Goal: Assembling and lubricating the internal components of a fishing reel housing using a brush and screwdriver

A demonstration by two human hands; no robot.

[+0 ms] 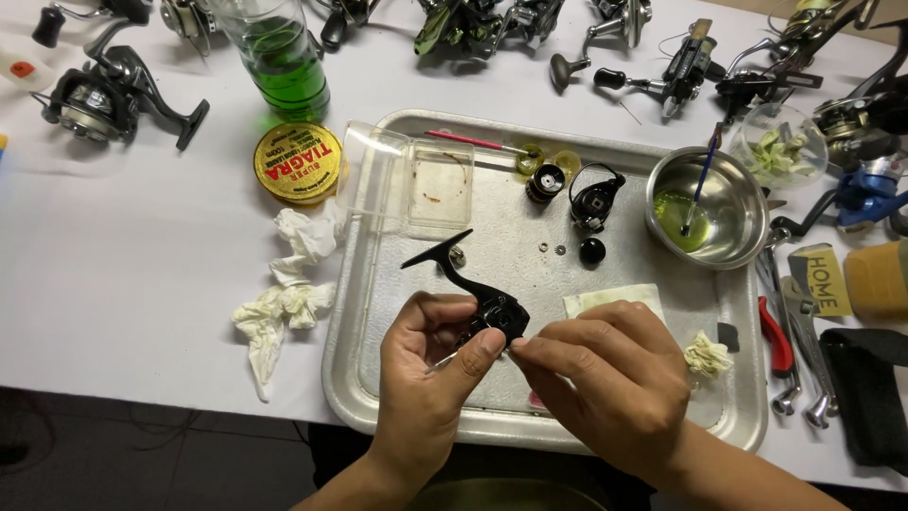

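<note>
My left hand grips a black fishing-reel body over the metal tray, its foot pointing up and left. My right hand pinches something small at the reel body's lower right side; what it holds is hidden by the fingers. A thin metal pin shows between my left thumb and fingers. On the tray lie a black spool, a black rotor part, a black knob, two small washers and a folded cloth.
A steel bowl with green liquid and a brush sits at the tray's right. A clear plastic box, yellow line spool, green-liquid bottle, crumpled tissues, wrenches and several reels surround the tray.
</note>
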